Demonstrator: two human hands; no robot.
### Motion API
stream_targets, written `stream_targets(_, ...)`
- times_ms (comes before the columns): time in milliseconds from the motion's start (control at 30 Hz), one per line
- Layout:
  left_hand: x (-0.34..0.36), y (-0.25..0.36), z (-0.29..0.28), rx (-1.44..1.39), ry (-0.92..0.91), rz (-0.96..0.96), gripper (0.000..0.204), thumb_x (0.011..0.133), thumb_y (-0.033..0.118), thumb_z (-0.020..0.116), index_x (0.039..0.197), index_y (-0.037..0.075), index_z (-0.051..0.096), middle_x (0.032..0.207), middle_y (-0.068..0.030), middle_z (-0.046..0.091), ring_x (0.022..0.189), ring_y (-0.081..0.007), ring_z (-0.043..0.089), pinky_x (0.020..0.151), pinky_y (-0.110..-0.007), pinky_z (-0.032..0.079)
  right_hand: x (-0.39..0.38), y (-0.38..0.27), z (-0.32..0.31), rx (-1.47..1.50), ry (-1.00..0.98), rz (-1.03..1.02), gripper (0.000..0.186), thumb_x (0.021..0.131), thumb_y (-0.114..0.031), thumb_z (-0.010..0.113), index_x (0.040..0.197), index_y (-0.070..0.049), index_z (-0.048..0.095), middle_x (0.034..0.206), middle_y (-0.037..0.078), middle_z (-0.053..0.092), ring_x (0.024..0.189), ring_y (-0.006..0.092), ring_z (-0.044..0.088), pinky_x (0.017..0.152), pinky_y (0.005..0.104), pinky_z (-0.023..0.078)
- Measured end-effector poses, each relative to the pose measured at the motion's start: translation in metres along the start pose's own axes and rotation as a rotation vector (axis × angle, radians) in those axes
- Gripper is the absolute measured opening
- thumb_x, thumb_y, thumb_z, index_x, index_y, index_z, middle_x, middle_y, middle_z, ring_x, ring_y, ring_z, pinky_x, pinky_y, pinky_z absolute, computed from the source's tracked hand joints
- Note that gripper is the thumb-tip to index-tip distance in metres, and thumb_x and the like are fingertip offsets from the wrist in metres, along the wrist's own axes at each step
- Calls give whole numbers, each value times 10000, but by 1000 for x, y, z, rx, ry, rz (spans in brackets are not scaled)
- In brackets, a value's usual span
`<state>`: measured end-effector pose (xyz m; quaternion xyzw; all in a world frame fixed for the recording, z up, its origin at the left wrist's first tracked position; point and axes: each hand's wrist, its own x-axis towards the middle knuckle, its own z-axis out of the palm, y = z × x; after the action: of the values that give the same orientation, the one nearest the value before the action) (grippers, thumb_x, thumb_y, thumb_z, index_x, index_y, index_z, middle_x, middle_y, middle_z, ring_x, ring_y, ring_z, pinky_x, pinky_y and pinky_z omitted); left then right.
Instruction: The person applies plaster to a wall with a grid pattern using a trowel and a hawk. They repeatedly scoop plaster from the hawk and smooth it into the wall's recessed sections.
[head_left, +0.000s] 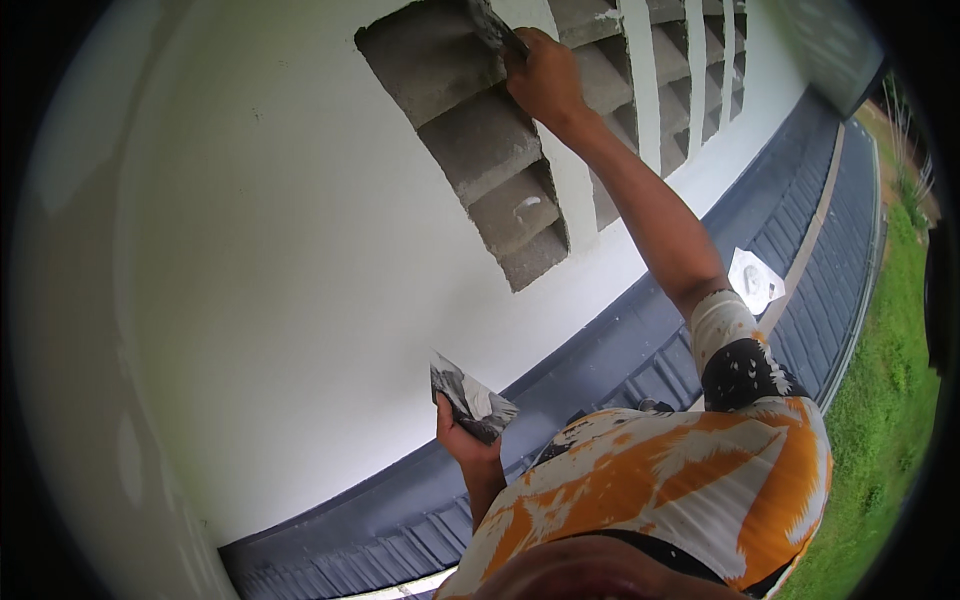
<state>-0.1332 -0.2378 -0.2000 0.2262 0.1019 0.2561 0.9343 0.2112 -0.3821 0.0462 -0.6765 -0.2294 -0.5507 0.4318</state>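
Observation:
My right hand (545,75) is raised to the grid of grey concrete openings (465,155) in the white wall (280,230), its fingers closed on a dark, smeared putty knife (492,28) at the top edge of the first column. Lower down, in front of the wall, my left hand (465,440) grips a wide scraper blade (468,398) streaked with grey and white paste. White strips divide the columns of openings, whose edges are rough.
Below the wall runs a dark grey tiled roof ledge (835,260) with a pale beam along it. A white bag or sheet (755,280) with something on it rests there, beside my right arm. Green grass (890,360) lies beyond the roof's edge at the right.

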Motion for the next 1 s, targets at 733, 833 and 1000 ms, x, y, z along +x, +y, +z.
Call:
stream_targets(733, -13, 20, -44, -2, 157, 38, 381, 1009, 304, 473, 1310, 79, 538, 1231, -66, 632, 1070, -250, 632, 882, -415, 523, -5, 23, -23, 1136, -193, 775, 281, 849, -60, 706, 1108, 8, 620, 1002, 91, 686, 891, 176, 675, 697, 304, 602)
stream_targets(833, -16, 25, -49, 31, 175, 43, 373, 1011, 301, 468, 1304, 83, 542, 1226, -60, 634, 1066, -248, 633, 878, -415, 524, 2, 14, -1, 1120, -134, 894, 317, 817, -56, 738, 1086, 47, 606, 997, 116, 674, 854, 192, 675, 633, 298, 613)
stream_targets(1000, -15, 30, -51, 37, 222, 45, 377, 1010, 309, 470, 1307, 88, 542, 1219, -53, 634, 1065, -247, 632, 884, -413, 521, -12, -29, 31, 1170, -67, 962, 289, 803, -26, 732, 1002, 117, 577, 925, 164, 648, 716, 222, 661, 587, 290, 618)
